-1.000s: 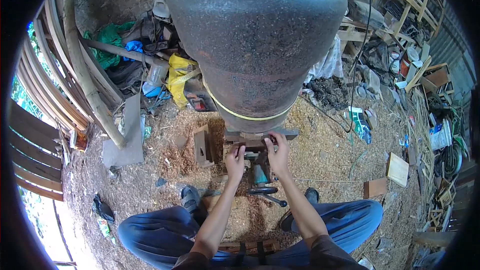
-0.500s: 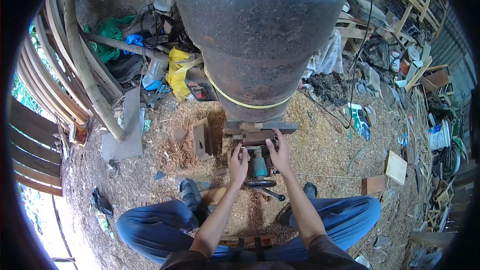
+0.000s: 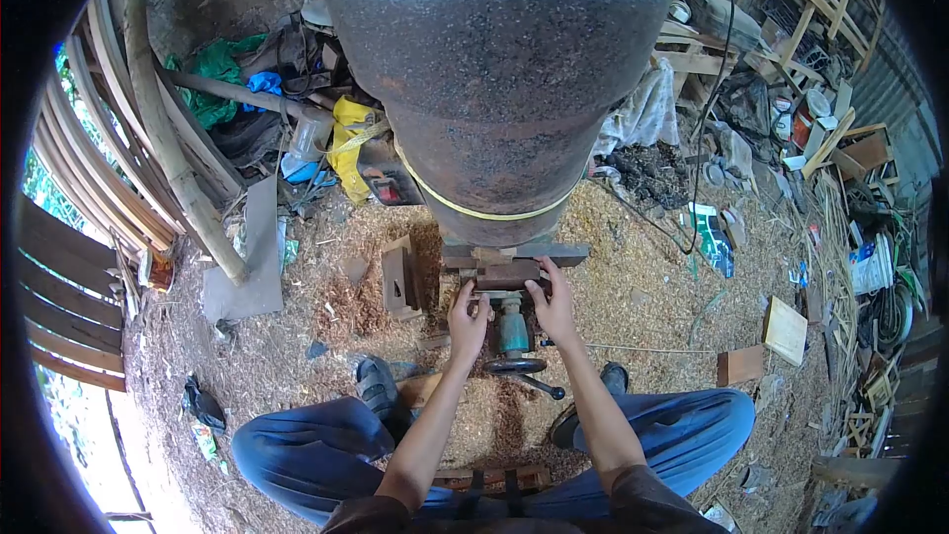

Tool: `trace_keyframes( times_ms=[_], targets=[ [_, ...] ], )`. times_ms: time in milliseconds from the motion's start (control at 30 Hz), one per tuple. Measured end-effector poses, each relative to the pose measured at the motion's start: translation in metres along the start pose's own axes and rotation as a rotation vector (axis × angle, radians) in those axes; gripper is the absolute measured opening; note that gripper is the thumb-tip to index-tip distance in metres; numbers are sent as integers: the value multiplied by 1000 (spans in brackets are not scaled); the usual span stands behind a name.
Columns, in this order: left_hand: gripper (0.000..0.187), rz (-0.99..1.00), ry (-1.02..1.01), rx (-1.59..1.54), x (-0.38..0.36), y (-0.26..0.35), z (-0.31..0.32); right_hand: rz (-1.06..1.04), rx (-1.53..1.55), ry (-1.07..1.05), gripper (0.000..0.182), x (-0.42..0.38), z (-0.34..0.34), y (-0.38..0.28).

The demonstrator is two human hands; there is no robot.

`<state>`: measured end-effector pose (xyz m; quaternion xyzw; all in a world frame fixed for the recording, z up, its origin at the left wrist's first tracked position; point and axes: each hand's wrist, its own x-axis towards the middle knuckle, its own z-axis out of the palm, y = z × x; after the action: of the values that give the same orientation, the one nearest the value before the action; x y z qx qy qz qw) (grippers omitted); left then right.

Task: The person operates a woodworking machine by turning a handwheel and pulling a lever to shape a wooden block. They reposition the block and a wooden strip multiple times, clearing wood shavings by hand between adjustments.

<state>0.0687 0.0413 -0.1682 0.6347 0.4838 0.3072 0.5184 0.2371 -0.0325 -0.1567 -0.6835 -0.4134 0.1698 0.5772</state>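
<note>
A dark brown wood block (image 3: 509,277) lies crosswise on the small work table of a machine, against a longer dark bar (image 3: 559,254). My right hand (image 3: 556,311) grips the block's right end, with the thumb on the near side and the fingers reaching over the top. At its left end, my left hand (image 3: 469,324) has curled fingers touching the block and the clamp parts; exactly what they pinch is hard to see. Below the table are a green screw column (image 3: 513,331) and a handwheel (image 3: 514,366) with a black-knobbed crank. The rusty machine head (image 3: 499,69) hides whatever is directly beneath it.
Wood shavings cover the floor. A wooden piece with a slot (image 3: 399,277) stands left of the table. Two wood blocks, one reddish (image 3: 740,366) and one pale (image 3: 785,330), lie at right. A cable (image 3: 692,208) hangs right of the machine; a pole (image 3: 183,168) leans at left.
My left hand has moved slightly down and left along the block's end. The right hand stays nearly still. The machine head appears shifted slightly left as the view moves.
</note>
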Motion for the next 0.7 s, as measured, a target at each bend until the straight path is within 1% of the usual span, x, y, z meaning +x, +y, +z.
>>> trace_keyframes(
  times_ms=[67, 167, 233, 300, 333, 367, 400, 467, 500, 567, 600, 667, 700],
  targets=[
    [60, 57, 16, 1, 6, -9, 3, 38, 1, -3, 49, 1, 1, -5],
    [62, 16, 3, 13, 4, 3, -1, 22, -13, -2, 48, 0, 1, -6],
    [64, 0, -1, 6, 5, 1, -1, -37, -96, 8, 51, 1, 2, -4],
    [65, -14, -3, -1, 6, -4, 0, -39, -87, 7, 54, 0, 4, -4],
    [63, 20, 24, -25, 6, -9, 3, -42, -80, 7, 58, 0, 4, -4],
    [62, 55, 53, -49, 8, -13, 6, -46, -81, 5, 58, 0, 3, -5],
    [62, 57, 56, -50, 12, -16, 5, -54, -103, 4, 60, 0, 2, -4],
    [67, 83, -53, 25, 19, -22, -1, -63, -122, -1, 63, 1, 2, -3],
    [67, 83, -50, 24, 20, -21, -6, -27, -107, 12, 62, 2, 3, -2],
    [69, 71, -196, 110, 25, -19, -15, 5, -94, 25, 61, 4, -1, 0],
    [69, 75, -195, 109, 26, -18, -18, 15, -72, 15, 59, 6, -5, -1],
    [62, 132, -260, 190, 28, -17, -24, 24, -52, 8, 58, 9, -7, -4],
    [62, 134, -261, 187, 33, -18, -27, -53, -86, 11, 57, 10, -8, -5]
  ],
)
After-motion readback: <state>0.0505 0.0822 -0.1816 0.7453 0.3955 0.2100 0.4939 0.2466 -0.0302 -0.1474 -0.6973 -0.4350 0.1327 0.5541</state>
